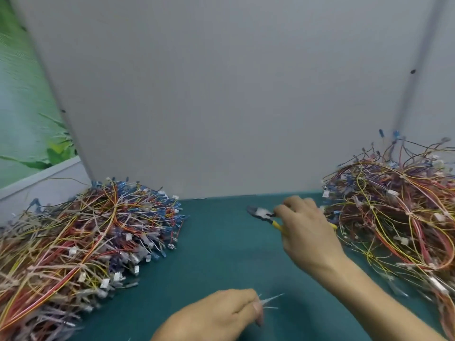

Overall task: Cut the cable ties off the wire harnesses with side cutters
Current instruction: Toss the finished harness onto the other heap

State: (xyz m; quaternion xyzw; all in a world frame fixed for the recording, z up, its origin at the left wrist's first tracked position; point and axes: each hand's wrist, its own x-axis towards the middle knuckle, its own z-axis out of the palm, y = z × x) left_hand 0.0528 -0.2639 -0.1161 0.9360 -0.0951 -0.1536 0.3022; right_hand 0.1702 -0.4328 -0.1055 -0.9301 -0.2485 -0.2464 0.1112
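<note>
My right hand (306,230) is over the green mat (209,254), closed around the yellow-handled side cutters (264,216), whose dark jaws point left. At the bottom centre my left hand (221,313) pinches a few thin white cut cable ties (270,300) that stick out to the right of my fingers. A big pile of wire harnesses (81,242) lies on the left. A second tangled pile of wire harnesses (398,212), with white ties visible on it, lies on the right, just beyond my right hand.
A grey partition wall (221,94) stands right behind the mat. A green picture panel (22,119) is at the far left. Bare mat lies between the two piles.
</note>
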